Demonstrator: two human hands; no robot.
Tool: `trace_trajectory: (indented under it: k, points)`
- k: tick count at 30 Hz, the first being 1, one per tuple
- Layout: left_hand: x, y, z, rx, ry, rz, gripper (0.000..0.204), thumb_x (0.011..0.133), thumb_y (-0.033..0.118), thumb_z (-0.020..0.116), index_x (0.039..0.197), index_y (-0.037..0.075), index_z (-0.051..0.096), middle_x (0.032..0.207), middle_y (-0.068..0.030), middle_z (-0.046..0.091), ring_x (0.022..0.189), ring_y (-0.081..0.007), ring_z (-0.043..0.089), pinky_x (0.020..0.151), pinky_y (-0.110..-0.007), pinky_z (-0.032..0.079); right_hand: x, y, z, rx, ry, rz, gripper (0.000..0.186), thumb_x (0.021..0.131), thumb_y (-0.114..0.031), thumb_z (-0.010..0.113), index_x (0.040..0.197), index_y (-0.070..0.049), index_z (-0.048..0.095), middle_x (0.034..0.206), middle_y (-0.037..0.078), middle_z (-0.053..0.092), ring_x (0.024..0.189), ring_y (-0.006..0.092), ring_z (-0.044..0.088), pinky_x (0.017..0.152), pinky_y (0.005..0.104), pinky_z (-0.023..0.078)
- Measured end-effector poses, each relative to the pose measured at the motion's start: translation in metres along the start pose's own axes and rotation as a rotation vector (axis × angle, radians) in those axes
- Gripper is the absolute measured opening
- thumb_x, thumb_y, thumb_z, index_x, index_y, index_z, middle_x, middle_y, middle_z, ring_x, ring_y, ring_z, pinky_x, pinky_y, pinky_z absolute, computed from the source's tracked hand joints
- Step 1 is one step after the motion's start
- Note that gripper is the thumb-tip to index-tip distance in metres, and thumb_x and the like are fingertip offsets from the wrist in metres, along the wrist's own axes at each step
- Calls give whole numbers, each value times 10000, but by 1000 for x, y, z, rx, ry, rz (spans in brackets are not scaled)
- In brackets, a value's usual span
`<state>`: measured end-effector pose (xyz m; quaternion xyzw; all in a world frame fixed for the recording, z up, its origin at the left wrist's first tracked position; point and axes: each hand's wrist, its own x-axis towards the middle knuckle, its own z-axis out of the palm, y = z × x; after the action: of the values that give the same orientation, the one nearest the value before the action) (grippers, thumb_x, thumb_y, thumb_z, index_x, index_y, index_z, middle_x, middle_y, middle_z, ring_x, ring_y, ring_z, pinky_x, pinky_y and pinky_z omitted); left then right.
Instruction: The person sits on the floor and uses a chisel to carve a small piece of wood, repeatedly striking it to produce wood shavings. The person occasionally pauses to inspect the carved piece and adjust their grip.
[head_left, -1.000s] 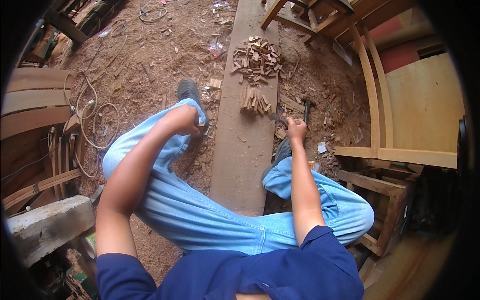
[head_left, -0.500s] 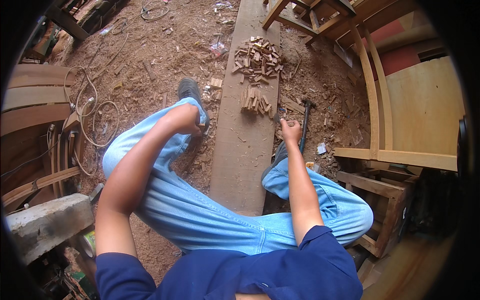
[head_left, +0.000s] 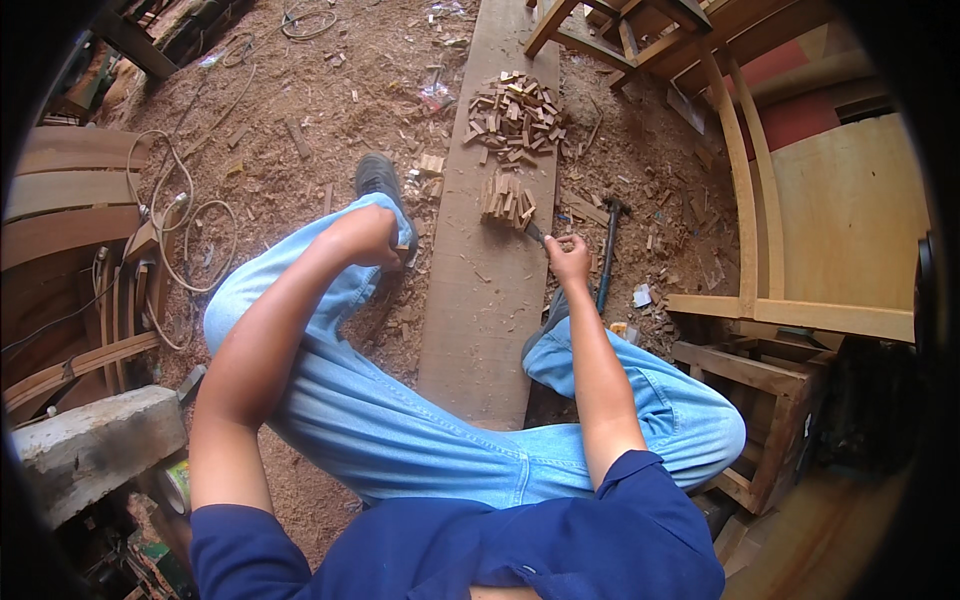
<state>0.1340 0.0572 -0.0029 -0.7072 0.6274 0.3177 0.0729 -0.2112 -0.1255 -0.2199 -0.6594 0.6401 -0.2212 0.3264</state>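
Note:
My right hand (head_left: 569, 259) is closed around a short tool with a dark, narrow blade (head_left: 535, 232); its handle is hidden in my fingers, so its exact kind is unclear. The blade's tip is at the near right end of a neat row of small wooden blocks (head_left: 507, 201) on a long wooden board (head_left: 475, 330). Over my left shin, my left hand (head_left: 368, 238) is closed, its fingers mostly out of sight. A small wooden piece (head_left: 402, 251) pokes out beside them. Farther up the board is a loose heap of similar blocks (head_left: 515, 115).
A hammer (head_left: 609, 250) lies right of the board among sawdust and chips. Wooden chair frames (head_left: 750, 190) stand at right, above a wooden crate-like frame (head_left: 775, 400). To the left are curved slats (head_left: 75, 190), a looped cable (head_left: 190, 270) and a concrete block (head_left: 100, 445).
My right hand has moved slightly left and up, bringing the blade to the row of blocks. My left hand has hardly moved.

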Motion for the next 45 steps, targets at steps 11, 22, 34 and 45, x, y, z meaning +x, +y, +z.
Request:
trace_trajectory:
  k: [11, 22, 34, 45]
  points:
    - [-1, -1, 0, 0, 2, 16, 317, 721, 287, 819, 896, 25, 790, 809, -209, 730, 777, -349, 718, 734, -442, 558, 7, -5, -7, -79, 6, 121, 453, 737, -469, 780, 920, -57, 733, 926, 255, 744, 939, 420, 718, 853, 481, 549]
    - [-3, 4, -4, -6, -1, -1, 317, 710, 278, 835, 907, 32, 799, 890, -181, 763, 852, -339, 737, 799, -422, 582, 9, 12, -3, 385, -22, 183, 322, 839, -350, 823, 890, -61, 691, 736, 109, 725, 554, 156, 662, 522, 322, 521]
    - [2, -2, 2, 20, -2, 22, 309, 719, 290, 818, 873, 24, 793, 819, -196, 740, 791, -346, 726, 750, -439, 567, 8, 14, 3, 44, 82, 56, 339, 818, -383, 808, 871, -63, 706, 776, 143, 736, 688, 244, 698, 700, 377, 532]
    - [2, -6, 5, 12, -10, 20, 334, 722, 309, 823, 905, 32, 798, 827, -199, 740, 791, -345, 725, 743, -439, 561, 14, 26, 20, 203, 129, 93, 294, 853, -316, 813, 886, -51, 689, 697, 68, 696, 491, 150, 616, 471, 282, 489]
